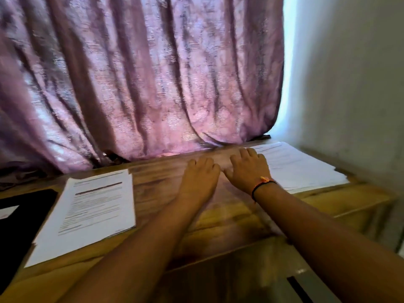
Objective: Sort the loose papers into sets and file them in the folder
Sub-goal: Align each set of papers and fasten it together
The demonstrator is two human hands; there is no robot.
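Right hand is lying palm down with the fingers pretty much straight and a bit spread, not gripping anything. Its outer fingers are right at the left edge of the loose stack of white printed papers. It's too blurry to say whether they actually touch it or just sit beside it. There's a thin dark cord bracelet with an orange bit on that wrist.

Left hand is just beside it, thumbs nearly meeting. It's also flat and relaxed on the bare brown wooden table, holding nothing.

The paper stack sits at the far right corner of the table, sheets slightly fanned at the near edge. Well off to the left of both arms lies a neater set of white printed sheets with a dark heading bar. Just left of that, at the edge of the shot, is the flat black folder with a small white label on it.

A shiny mauve patterned curtain hangs behind the table, and there's a pale plaster wall on the right.
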